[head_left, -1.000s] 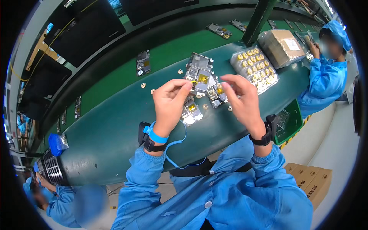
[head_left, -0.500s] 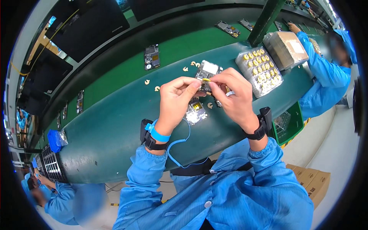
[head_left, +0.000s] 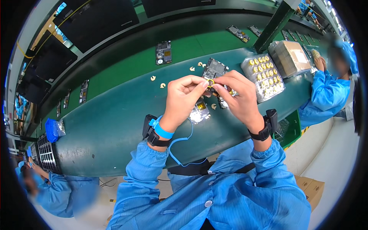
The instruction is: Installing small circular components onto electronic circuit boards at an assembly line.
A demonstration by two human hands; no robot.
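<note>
A small round part with a yellow rim [head_left: 210, 82] is pinched between the fingertips of both hands. My left hand [head_left: 184, 96] grips its left side with thumb and forefinger, and my right hand [head_left: 240, 96] its right side. Just beyond the fingers lies a dark circuit board [head_left: 216, 67], partly covered by them. Below the hands another board [head_left: 200, 114] with a yellow patch rests on the table, and a further board [head_left: 222, 102] shows partly beside my right hand. Small cream C-shaped pieces [head_left: 163, 85] are scattered nearby, one of them [head_left: 213, 106] between the hands.
At right stands a clear tray [head_left: 264, 78] of yellow-rimmed round parts, beside a taped carton [head_left: 291, 57] and a green post [head_left: 274, 27]. Boards [head_left: 163, 53] lie along the green strip behind. A blue coiled cord [head_left: 174, 153] runs from my left wrist. Co-workers sit at both sides.
The yellow-rimmed part has turned, now showing its round outline instead of its edge. The board beyond my fingers shows a dark face where a white patch was. The view has shifted slightly.
</note>
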